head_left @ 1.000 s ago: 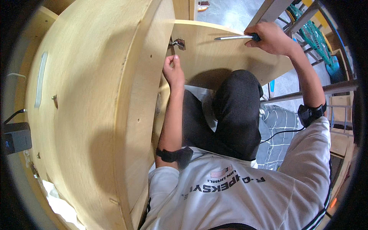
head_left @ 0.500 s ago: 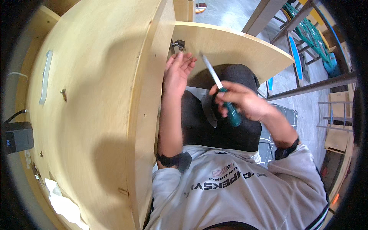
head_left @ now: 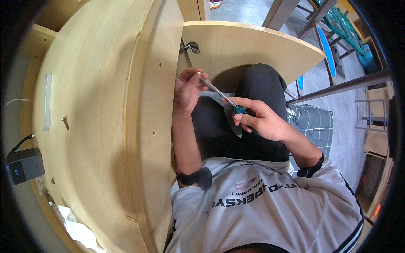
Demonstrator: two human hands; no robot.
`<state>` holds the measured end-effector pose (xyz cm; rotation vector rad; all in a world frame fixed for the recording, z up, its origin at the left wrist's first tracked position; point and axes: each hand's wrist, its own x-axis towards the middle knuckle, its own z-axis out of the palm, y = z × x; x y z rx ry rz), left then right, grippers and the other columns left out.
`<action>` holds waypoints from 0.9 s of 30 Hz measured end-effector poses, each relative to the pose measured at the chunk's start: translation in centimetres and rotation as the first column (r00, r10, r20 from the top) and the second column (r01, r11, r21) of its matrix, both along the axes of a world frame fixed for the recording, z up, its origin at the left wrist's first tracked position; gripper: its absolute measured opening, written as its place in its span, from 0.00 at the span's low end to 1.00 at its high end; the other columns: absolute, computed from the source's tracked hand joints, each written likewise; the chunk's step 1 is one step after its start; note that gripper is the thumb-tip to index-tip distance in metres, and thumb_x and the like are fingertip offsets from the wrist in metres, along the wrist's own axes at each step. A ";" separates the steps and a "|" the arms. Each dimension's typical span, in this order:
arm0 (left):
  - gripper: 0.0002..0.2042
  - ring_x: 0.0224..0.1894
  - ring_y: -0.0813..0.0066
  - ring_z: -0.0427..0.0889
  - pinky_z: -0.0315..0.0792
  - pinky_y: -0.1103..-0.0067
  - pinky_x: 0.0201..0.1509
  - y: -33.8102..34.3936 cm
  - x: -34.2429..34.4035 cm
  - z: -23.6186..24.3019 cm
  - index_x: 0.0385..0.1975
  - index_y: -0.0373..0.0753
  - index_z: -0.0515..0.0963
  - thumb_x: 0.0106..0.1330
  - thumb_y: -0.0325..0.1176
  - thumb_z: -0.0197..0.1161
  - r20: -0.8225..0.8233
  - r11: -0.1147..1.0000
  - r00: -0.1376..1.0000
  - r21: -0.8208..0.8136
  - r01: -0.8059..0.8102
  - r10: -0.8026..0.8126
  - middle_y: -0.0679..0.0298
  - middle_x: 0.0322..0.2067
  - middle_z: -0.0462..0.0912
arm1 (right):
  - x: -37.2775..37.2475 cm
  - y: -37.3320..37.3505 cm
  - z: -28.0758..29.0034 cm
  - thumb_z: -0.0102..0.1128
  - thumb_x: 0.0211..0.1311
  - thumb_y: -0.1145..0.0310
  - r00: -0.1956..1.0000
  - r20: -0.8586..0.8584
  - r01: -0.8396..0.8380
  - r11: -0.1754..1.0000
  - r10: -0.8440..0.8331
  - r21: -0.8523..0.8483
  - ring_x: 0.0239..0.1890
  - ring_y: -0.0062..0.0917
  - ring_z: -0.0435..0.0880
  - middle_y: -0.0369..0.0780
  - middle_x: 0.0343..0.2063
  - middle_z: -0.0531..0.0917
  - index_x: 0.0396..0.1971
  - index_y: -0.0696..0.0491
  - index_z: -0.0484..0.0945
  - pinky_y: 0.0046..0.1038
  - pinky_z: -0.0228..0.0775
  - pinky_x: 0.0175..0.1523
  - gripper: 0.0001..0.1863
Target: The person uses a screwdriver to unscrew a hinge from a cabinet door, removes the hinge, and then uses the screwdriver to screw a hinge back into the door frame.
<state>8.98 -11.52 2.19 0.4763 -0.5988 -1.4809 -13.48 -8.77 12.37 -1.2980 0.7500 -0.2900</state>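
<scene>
My right hand is wrapped round the green handle of a screwdriver, its metal shaft slanting up to the left. The tip reaches the pinched fingers of my left hand, beside a tiny pale, shiny piece that is too small to name. Just above that hand, a metal hinge is fixed to the inner face of an open wooden door panel.
To my left stands a pale wooden cabinet with a grey handle and a screw sticking out of its surface. A black box-shaped device with a cable is at the far left. Metal-framed furniture stands on the right.
The screwdriver's tip has come down and left to my left hand's fingers. Those fingers were spread near the hinge and are now lower and pinched together. The whole view has shifted slightly.
</scene>
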 end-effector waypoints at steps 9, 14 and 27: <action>0.06 0.32 0.72 0.78 0.70 0.80 0.30 0.3 0.7 0.2 0.34 0.39 0.78 0.58 0.25 0.58 0.038 0.995 0.996 -0.063 0.081 -0.078 0.60 0.30 0.81 | -0.4 0.0 0.9 0.47 0.62 0.75 1.000 -0.014 -0.022 1.000 0.022 0.010 0.21 0.12 0.63 0.32 0.24 0.69 0.56 0.56 0.63 0.13 0.58 0.25 0.21; 0.05 0.30 0.70 0.80 0.72 0.79 0.30 0.5 0.8 1.4 0.33 0.37 0.77 0.57 0.24 0.58 0.167 0.994 0.981 -0.040 0.102 -0.094 0.56 0.29 0.81 | -0.6 -0.2 1.3 0.46 0.62 0.75 0.998 -0.064 -0.018 1.000 0.019 0.014 0.21 0.12 0.63 0.32 0.24 0.69 0.57 0.57 0.62 0.14 0.59 0.25 0.21; 0.04 0.25 0.67 0.82 0.78 0.81 0.26 0.4 1.6 1.7 0.29 0.30 0.77 0.55 0.21 0.59 0.421 0.980 0.886 0.118 0.158 -0.194 0.53 0.23 0.80 | -1.1 -0.7 2.5 0.50 0.53 0.76 0.928 -0.372 -0.223 0.750 -0.032 -0.622 0.41 0.48 0.74 0.55 0.33 0.77 0.49 0.60 0.68 0.42 0.66 0.43 0.20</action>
